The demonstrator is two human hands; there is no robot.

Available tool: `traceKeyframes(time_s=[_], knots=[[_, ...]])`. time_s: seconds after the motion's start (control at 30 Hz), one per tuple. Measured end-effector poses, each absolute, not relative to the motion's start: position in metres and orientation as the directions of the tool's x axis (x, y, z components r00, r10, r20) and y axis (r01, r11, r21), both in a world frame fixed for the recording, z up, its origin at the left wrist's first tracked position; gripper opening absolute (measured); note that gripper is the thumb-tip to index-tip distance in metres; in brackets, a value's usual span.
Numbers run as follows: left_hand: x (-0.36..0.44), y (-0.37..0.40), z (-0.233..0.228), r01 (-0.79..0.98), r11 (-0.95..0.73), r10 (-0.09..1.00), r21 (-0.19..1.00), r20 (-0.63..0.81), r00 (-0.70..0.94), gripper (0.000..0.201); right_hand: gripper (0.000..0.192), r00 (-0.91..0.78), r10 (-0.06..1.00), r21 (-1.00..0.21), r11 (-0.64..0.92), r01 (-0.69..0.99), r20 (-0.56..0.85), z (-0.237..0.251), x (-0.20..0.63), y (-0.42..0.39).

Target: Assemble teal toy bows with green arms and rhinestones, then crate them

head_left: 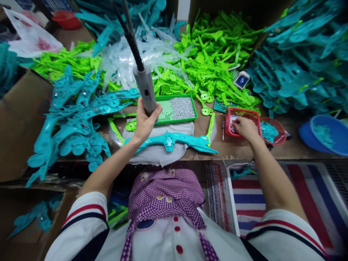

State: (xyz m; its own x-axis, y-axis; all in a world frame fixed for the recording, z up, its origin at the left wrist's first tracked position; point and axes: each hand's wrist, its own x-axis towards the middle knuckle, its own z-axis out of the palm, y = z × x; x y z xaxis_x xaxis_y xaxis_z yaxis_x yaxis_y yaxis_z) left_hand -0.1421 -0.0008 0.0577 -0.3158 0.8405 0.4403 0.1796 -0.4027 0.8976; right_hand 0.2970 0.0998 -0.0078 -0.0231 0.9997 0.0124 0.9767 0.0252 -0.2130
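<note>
My left hand (144, 121) grips the grey barrel of an electric screwdriver (145, 88) that hangs from a black cable, its tip over a green tray of small silver screws (178, 108). A teal plastic toy part (174, 140) lies on a white cloth (160, 152) right in front of me. My right hand (244, 128) reaches into a small red basket (240, 121) at the right, fingers curled down on its contents; what it touches is hidden.
Heaps of teal parts (78, 123) lie at the left and at the right (296, 61); green parts (214, 54) and clear parts (141, 54) pile behind. A red bowl (273, 132) and a blue bowl (326, 134) hold teal pieces. Cardboard boxes (19, 119) stand left.
</note>
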Motion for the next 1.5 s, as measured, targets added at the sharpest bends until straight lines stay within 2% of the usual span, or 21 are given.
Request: traceKeyframes(time_s=[0.1, 0.23, 0.3, 0.37, 0.53, 0.7, 0.77, 0.83, 0.87, 0.93, 1.0, 1.17, 1.33, 1.5], knots=[[-0.15, -0.008, 0.058, 0.198, -0.391, 0.843, 0.899, 0.436, -0.315, 0.053, 0.005, -0.002, 0.994, -0.328, 0.039, 0.944, 0.111, -0.007, 0.297, 0.101], [-0.157, -0.013, 0.061, 0.195, -0.378, 0.853, 0.905, 0.422, -0.308, 0.058, 0.02, -0.042, 0.999, -0.468, 0.044, 0.883, 0.014, -0.006, 0.298, 0.107], [-0.158, -0.015, 0.062, 0.197, -0.378, 0.85, 0.905, 0.423, -0.313, 0.058, 0.018, -0.034, 0.999, -0.461, 0.021, 0.887, -0.019, -0.004, 0.297, 0.106], [-0.159, -0.018, 0.061, 0.205, -0.377, 0.849, 0.903, 0.425, -0.314, 0.057, 0.016, -0.001, 1.0, -0.461, 0.005, 0.887, 0.008, 0.0, 0.295, 0.103], [-0.162, -0.023, 0.057, 0.225, -0.379, 0.847, 0.898, 0.434, -0.308, 0.056, 0.028, 0.257, 0.965, -0.582, -0.179, 0.793, 0.053, 0.013, 0.293, 0.104], [-0.166, -0.023, 0.055, 0.227, -0.376, 0.849, 0.899, 0.432, -0.305, 0.058, 0.041, 0.329, 0.93, -0.507, -0.209, 0.836, 0.161, 0.044, 0.283, 0.094], [-0.165, -0.021, 0.055, 0.21, -0.376, 0.849, 0.902, 0.427, -0.312, 0.058, 0.038, 0.287, 0.945, -0.599, -0.139, 0.789, 0.159, 0.055, 0.256, 0.072], [-0.163, -0.019, 0.054, 0.189, -0.38, 0.846, 0.905, 0.423, -0.324, 0.057, 0.032, 0.186, 0.958, -0.738, 0.039, 0.674, 0.22, 0.056, 0.212, 0.04], [-0.161, -0.018, 0.054, 0.18, -0.385, 0.843, 0.905, 0.424, -0.332, 0.056, 0.029, 0.077, 0.964, -0.763, 0.151, 0.629, 0.255, 0.051, 0.188, 0.023], [-0.159, -0.015, 0.055, 0.168, -0.392, 0.836, 0.905, 0.426, -0.344, 0.056, 0.031, -0.114, 0.959, -0.738, 0.274, 0.617, 0.26, 0.033, 0.141, -0.005], [-0.157, -0.013, 0.056, 0.163, -0.391, 0.839, 0.906, 0.423, -0.341, 0.057, 0.033, -0.155, 0.942, -0.675, 0.323, 0.664, 0.298, 0.012, 0.109, -0.021], [-0.158, -0.01, 0.06, 0.168, -0.393, 0.85, 0.904, 0.427, -0.308, 0.062, 0.034, -0.096, 0.923, -0.597, 0.317, 0.737, 0.372, -0.017, 0.099, -0.025], [-0.158, -0.008, 0.057, 0.15, -0.385, 0.858, 0.911, 0.413, -0.306, 0.062, 0.036, -0.06, 0.929, -0.601, 0.284, 0.747, 0.365, -0.014, 0.106, -0.024], [-0.16, -0.009, 0.053, 0.105, -0.358, 0.875, 0.928, 0.372, -0.309, 0.063, 0.035, -0.102, 0.933, -0.588, 0.299, 0.752, 0.344, -0.016, 0.103, -0.027]])
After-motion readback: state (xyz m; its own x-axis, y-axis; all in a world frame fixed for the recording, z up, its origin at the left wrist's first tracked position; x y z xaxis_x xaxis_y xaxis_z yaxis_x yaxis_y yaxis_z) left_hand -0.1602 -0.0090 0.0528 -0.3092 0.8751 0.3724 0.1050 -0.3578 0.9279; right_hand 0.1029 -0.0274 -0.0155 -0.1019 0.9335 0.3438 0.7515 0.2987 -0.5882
